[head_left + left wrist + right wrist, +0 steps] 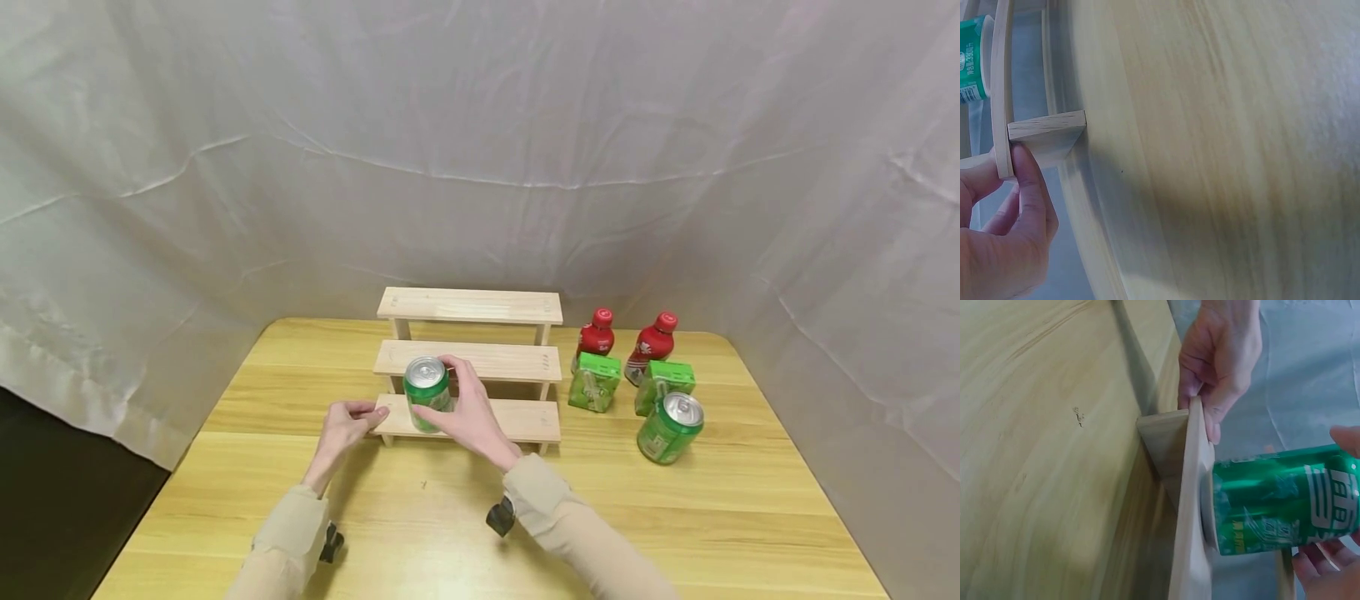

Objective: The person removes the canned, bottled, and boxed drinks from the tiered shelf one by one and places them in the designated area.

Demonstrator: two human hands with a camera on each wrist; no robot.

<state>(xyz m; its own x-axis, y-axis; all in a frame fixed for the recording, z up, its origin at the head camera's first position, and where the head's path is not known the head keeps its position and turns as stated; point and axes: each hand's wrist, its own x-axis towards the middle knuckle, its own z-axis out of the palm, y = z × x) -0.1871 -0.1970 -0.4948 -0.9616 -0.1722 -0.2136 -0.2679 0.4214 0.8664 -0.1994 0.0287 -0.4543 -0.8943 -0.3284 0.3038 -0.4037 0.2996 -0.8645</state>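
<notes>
A green drink can (426,392) with a silver top stands upright at the left part of the lowest step of a wooden three-step rack (517,419). Around it curls my right hand (474,414), thumb on the near side and fingers on the far side. In the right wrist view the base of the can (1279,500) is right at the step's surface. My left hand (347,429) pinches the left end of that same lowest step. The left wrist view shows the thumb above and the fingers (1032,181) below the board (1001,94).
Right of the rack stand two red bottles (596,333) (652,343), with two green drink cartons (595,383) (663,382) in front. A second green can (670,429) is nearest me there. Behind the wooden table (465,533) hangs a pale curtain (480,167).
</notes>
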